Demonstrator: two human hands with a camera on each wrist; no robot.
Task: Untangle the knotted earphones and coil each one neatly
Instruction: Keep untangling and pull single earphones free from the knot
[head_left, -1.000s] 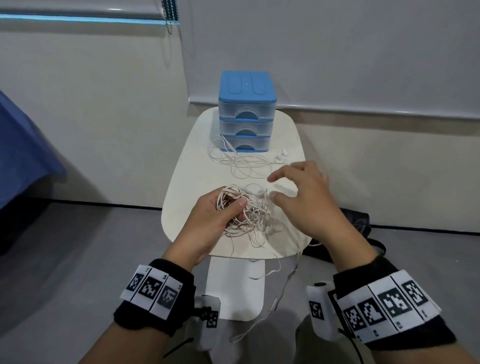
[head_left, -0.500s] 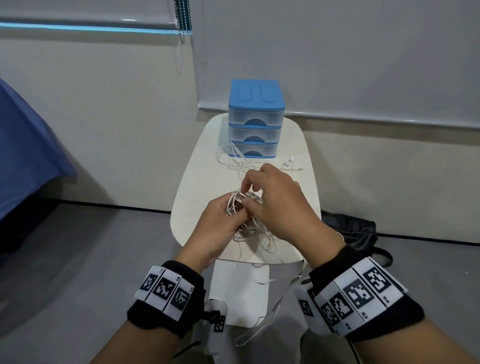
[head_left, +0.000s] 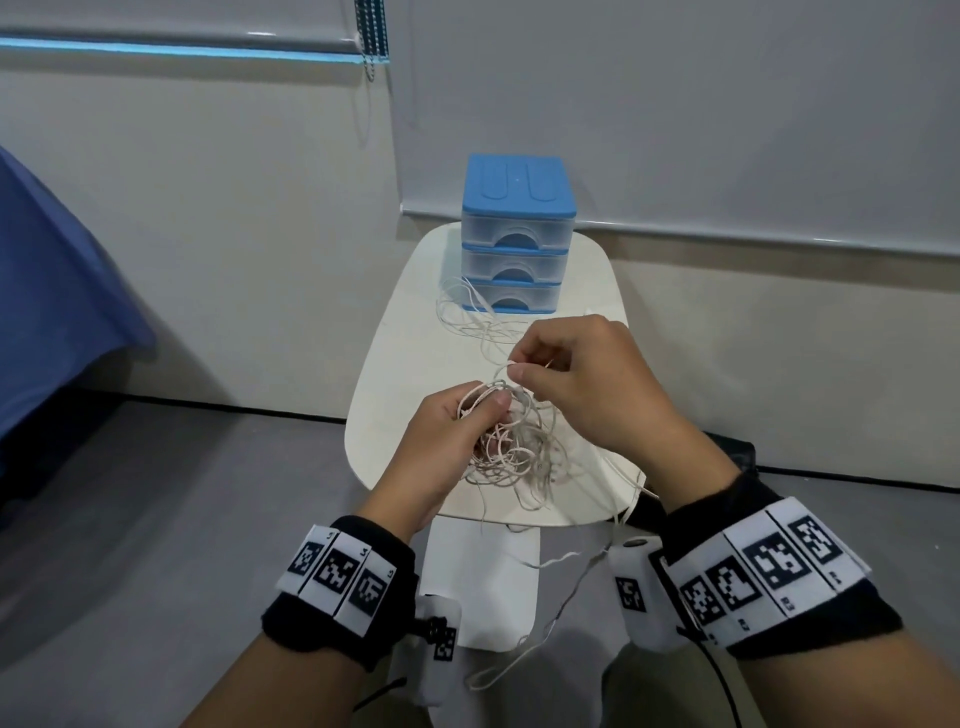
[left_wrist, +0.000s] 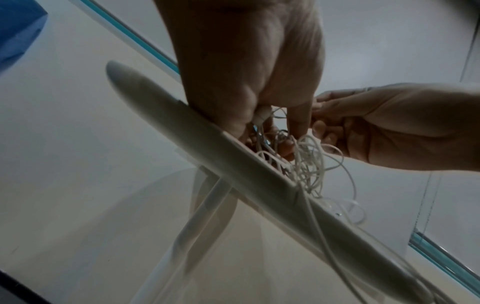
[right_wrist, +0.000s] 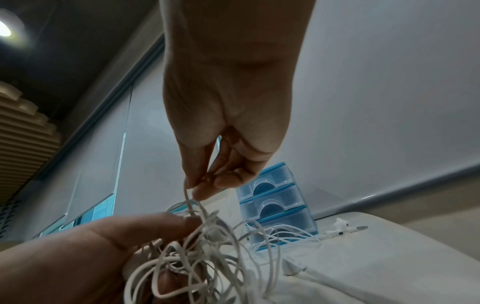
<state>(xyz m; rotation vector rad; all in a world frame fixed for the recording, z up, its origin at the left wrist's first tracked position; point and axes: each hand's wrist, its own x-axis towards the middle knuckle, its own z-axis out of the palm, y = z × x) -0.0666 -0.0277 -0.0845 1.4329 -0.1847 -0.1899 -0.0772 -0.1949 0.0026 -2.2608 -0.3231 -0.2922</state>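
Both hands are working the tangle (head_left: 511, 441) near the drawers (head_left: 517, 244): left hand (head_left: 452, 441) gripping the bunch, right hand (head_left: 582, 384) pinching one loop (right_wrist: 187, 197); next up, probably teasing it free.

White earphone cords (head_left: 511, 441) in a pale tangle on a cream-white table (head_left: 410, 353); a small drawer unit (head_left: 517, 244) with a bright blue top, blue trim and clear frosted drawers; black wristbands (head_left: 337, 587) carrying white strips printed with black square code patterns; a grey floor (head_left: 156, 519); off-white wall (head_left: 208, 208) and light grey blinds (head_left: 727, 104); a blue cloth (head_left: 47, 291) at the left edge; a black bag (head_left: 737, 454) on the floor
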